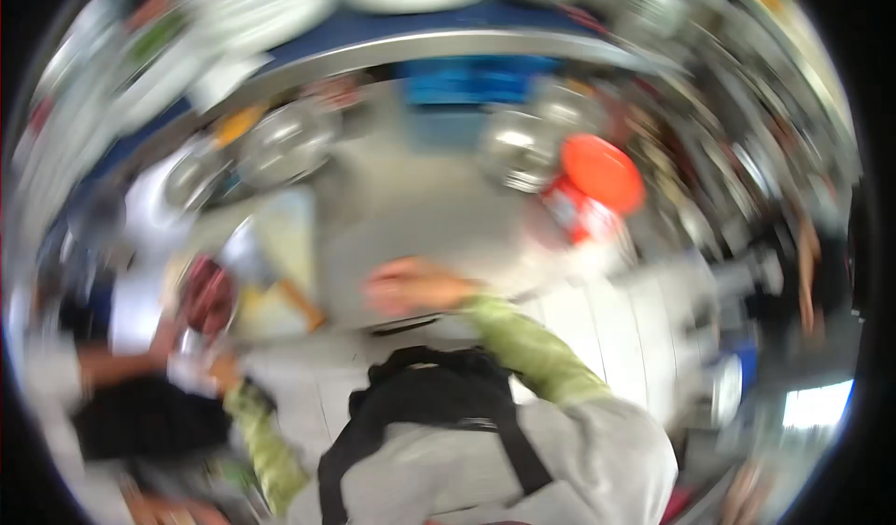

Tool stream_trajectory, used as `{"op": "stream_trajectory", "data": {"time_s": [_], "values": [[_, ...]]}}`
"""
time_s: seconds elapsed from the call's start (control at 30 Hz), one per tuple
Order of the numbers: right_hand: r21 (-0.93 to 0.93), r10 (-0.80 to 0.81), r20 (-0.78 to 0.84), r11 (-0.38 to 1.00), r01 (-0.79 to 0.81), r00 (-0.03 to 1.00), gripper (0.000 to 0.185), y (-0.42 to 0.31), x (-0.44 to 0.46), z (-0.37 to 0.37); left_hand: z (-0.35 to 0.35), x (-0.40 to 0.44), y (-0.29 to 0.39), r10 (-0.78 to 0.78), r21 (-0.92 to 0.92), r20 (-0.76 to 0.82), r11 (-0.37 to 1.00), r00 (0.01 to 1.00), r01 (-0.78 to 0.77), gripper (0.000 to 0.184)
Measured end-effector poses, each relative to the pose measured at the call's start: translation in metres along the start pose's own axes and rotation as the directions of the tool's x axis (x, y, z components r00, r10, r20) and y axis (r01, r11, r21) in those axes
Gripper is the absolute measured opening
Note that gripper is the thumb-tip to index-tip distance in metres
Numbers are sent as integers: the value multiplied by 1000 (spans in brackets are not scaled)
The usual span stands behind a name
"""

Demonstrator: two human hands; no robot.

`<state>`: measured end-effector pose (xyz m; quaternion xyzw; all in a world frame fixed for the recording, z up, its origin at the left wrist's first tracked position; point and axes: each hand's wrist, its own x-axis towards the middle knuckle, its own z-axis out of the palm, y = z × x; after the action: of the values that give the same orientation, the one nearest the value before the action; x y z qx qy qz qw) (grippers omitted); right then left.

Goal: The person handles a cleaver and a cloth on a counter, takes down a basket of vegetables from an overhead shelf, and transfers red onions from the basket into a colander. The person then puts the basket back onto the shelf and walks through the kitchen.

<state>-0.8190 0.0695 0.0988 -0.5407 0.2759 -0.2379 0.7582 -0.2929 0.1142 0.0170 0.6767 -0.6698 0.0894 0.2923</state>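
Note:
My right hand (417, 285) is over the near edge of the steel counter (401, 189), its fingers curled in and nothing visible in them. At the lower left, my left hand (224, 373) is beside a whitish, blurred object (191, 371), just below a bowl of dark red pieces (207, 294). Motion blur hides its fingers and whether they grip anything. Another person's hand (166, 334) is at the left side of that bowl. A pale board (287, 236) with a brown-handled tool (301, 305) lies right of the bowl.
Steel bowls (287, 142) stand at the counter's back left, and more (518, 147) at the right. Near these are a red container (602, 175) and a blue bin (476, 79). Stacked white plates (261, 7) fill the shelf above. Another person's arm (808, 268) shows at far right.

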Motion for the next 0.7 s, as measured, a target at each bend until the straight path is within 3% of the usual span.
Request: {"op": "stream_trajectory", "data": {"time_s": [0.03,0.07,0.1,0.13,0.2,0.3,0.4,0.5,0.53,0.57,0.6,0.63,0.67,0.7], "values": [[-47,-40,-129,998,34,991,43,32,43,25,-1,10,-52,72,18,169,997,983,-76,63],[-493,-234,-255,866,82,938,51,63,88,48,-3,32,-92,176,31,330,980,928,-197,65],[-388,-187,-314,920,54,931,60,95,125,65,1,51,-132,292,-2,452,945,843,-326,67],[-664,-451,-316,734,145,835,61,144,171,72,-7,64,-158,399,-46,534,894,746,-445,69],[-684,-205,-324,725,-79,923,61,95,159,113,-28,80,-192,568,-169,607,775,556,-608,74],[-699,-280,-487,694,-176,828,58,145,203,119,-52,86,-226,708,-321,594,643,381,-695,80],[-665,-250,-463,732,-147,850,55,143,200,115,-55,82,-235,749,-366,545,616,376,-697,77],[-676,-390,-548,728,-116,740,37,189,250,96,-50,94,-229,719,-249,607,577,339,-778,67],[-719,-327,-469,680,-140,821,31,184,252,89,-49,79,-260,668,-176,661,580,341,-795,64],[-764,-257,-382,628,-147,888,28,182,256,82,-9,65,-283,618,-192,588,734,522,-652,46],[-625,-99,-365,763,-165,926,26,158,238,81,19,42,-312,445,-129,522,885,728,-448,42],[-454,66,-338,862,-224,939,24,132,219,83,35,21,-280,199,-168,427,976,882,-139,37],[-286,225,-302,906,-314,926,23,105,197,84,50,-2,-255,-72,-319,339,929,938,186,33],[-327,189,-306,900,-290,933,20,90,186,86,56,-21,-228,-314,-522,292,739,903,426,29]]}}
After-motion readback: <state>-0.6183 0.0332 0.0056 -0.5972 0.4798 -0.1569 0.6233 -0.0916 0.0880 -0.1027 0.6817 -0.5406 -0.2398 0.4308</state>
